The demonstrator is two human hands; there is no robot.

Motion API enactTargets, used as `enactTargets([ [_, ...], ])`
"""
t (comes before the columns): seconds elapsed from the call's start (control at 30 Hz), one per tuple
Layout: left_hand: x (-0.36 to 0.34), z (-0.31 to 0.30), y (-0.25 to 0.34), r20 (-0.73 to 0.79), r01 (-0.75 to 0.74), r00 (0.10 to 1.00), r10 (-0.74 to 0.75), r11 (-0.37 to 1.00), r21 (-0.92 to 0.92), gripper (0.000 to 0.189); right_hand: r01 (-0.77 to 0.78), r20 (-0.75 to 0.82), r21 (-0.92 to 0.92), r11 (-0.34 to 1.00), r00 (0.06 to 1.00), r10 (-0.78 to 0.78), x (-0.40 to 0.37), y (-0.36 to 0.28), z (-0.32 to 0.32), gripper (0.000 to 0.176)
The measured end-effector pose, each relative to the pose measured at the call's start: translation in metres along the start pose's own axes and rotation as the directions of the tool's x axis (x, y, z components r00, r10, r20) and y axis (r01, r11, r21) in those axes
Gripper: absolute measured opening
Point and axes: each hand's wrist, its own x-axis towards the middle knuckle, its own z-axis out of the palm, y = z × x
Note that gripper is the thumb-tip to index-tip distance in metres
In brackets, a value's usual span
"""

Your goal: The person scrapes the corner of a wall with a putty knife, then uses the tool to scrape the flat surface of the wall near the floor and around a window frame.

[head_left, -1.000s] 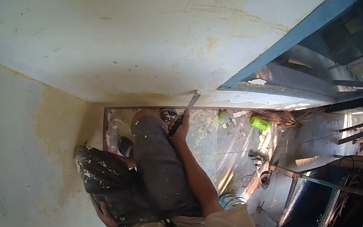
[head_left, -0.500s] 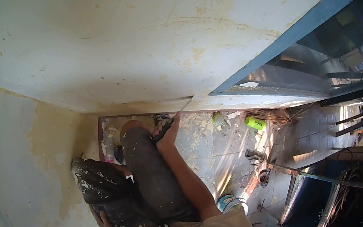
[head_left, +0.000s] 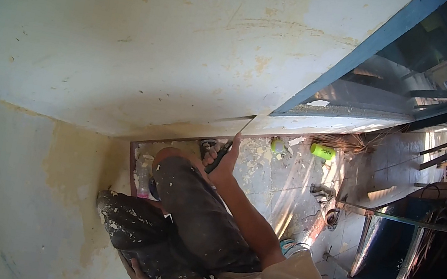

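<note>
My right hand [head_left: 223, 160] grips the dark handle of a scraper [head_left: 248, 125]. The scraper's thin blade meets the stained pale wall [head_left: 189, 62] just beside the lower corner of the blue window frame [head_left: 330, 75]. Low on the left, my left hand [head_left: 138, 275] rests against my dark, paint-flecked trousers [head_left: 142, 230], its fingers apart and partly hidden. My bent knees are close to the wall corner.
Paint flakes litter the tiled floor [head_left: 259, 175]. A bright green container [head_left: 323, 151] and dry twigs [head_left: 343, 141] lie along the wall. Further right are a crumpled cloth [head_left: 324, 196], a bucket [head_left: 291, 247] and a dark open shelf [head_left: 386, 252].
The view has shifted, so the scene sits further right. My right hand and the scraper have moved slightly toward the window corner, and more of the handle shows. My left hand stays by my trousers.
</note>
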Motion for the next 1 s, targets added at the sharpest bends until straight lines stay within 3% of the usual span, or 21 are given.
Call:
enactTargets([
  [0.17,-0.001,0.003,0.005,0.008,-0.026,1.000,0.026,1.000,0.000,0.060,0.059,0.013,-0.056,0.997,0.998,-0.058,0.010,-0.001,-0.014,0.069],
  [0.3,-0.003,-0.002,-0.001,0.000,-0.019,1.000,0.019,1.000,0.005,0.060,0.110,0.026,0.027,0.994,0.994,-0.111,0.018,-0.012,-0.014,0.069],
  [0.4,-0.003,-0.003,-0.005,-0.003,-0.018,1.000,0.018,1.000,-0.006,0.061,0.086,0.007,0.040,0.996,0.996,-0.086,0.010,-0.010,-0.007,0.068],
  [0.5,-0.002,0.003,-0.003,0.009,-0.015,1.000,0.016,0.998,-0.053,0.061,-0.023,0.140,0.000,1.000,0.990,0.023,-0.010,-0.007,-0.001,0.068],
  [0.6,-0.005,-0.002,0.001,0.018,-0.023,1.000,0.024,0.999,-0.043,0.062,0.152,0.009,0.081,0.985,0.988,-0.153,0.001,-0.020,0.007,0.068],
  [0.8,-0.007,0.001,0.009,0.016,-0.001,1.000,0.001,1.000,0.000,0.063,0.075,-0.009,-0.093,0.993,0.997,-0.076,-0.021,-0.001,0.015,0.068],
  [0.9,-0.006,-0.005,0.004,0.022,-0.024,0.999,0.023,0.999,0.023,0.064,0.170,-0.038,-0.127,0.977,0.984,-0.176,-0.010,0.006,0.014,0.068],
  [1.0,-0.005,-0.006,-0.001,0.022,-0.029,0.999,0.029,1.000,0.001,0.065,0.066,-0.018,-0.097,0.993,0.997,-0.068,-0.021,0.003,0.019,0.068],
])
